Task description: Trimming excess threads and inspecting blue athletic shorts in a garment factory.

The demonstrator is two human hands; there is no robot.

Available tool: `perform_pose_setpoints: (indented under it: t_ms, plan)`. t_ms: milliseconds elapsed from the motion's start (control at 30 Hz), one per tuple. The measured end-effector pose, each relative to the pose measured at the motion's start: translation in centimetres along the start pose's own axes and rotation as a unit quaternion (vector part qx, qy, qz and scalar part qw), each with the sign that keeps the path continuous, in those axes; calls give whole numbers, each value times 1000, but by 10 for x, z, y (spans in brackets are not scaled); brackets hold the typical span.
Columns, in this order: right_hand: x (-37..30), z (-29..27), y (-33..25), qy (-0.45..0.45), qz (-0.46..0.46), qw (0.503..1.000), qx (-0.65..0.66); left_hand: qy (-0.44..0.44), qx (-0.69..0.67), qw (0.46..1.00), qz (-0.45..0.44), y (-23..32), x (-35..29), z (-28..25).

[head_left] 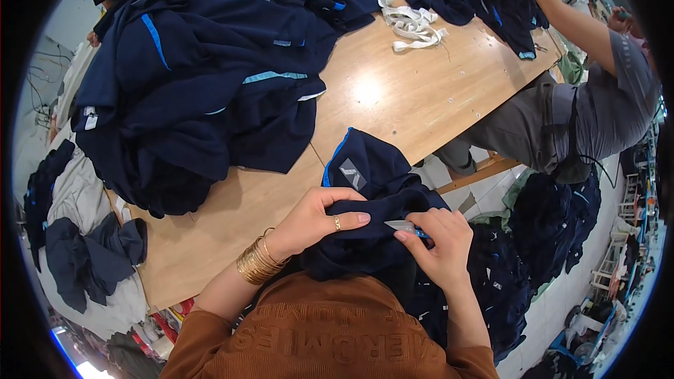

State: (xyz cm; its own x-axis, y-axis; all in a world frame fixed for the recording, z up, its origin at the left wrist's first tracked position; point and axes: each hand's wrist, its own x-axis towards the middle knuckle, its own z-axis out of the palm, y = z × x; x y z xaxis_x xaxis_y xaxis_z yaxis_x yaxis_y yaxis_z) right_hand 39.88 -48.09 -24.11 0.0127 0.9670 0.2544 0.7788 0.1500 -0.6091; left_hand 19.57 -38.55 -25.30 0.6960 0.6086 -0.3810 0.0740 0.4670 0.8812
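Close to my body, a navy garment (382, 154) with a blue edge and a grey patch hangs partly over the near edge of the table. My left hand (323, 216) is closed on its fabric, thumb on top, the other fingers hidden behind the cloth. In my right hand (441, 242) is a pair of small thread snips (404, 227) with a silver blade and blue handle. Their tip points left, against or just above the cloth near my left thumb. Some fingers of the right hand are out of sight behind the fabric.
A large heap of navy garments (232, 91) covers the table's left and far side. White tape (411, 24) lies bunched beyond the wooden tabletop (379, 98). At the right stands another person (590, 112), one arm across the table. More dark garments (505, 260) are piled at lower right.
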Motion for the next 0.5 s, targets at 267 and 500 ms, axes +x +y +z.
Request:
perform_pose_setpoints:
  t_ms: [267, 500]
  plan:
    - [8, 4, -2, 38, -30, 997, -61, -15, 63, 997, 39, 3, 0, -1]
    - [8, 3, -1, 32, -33, 996, -72, -23, 67, 996, 49, 5, 1, 0]
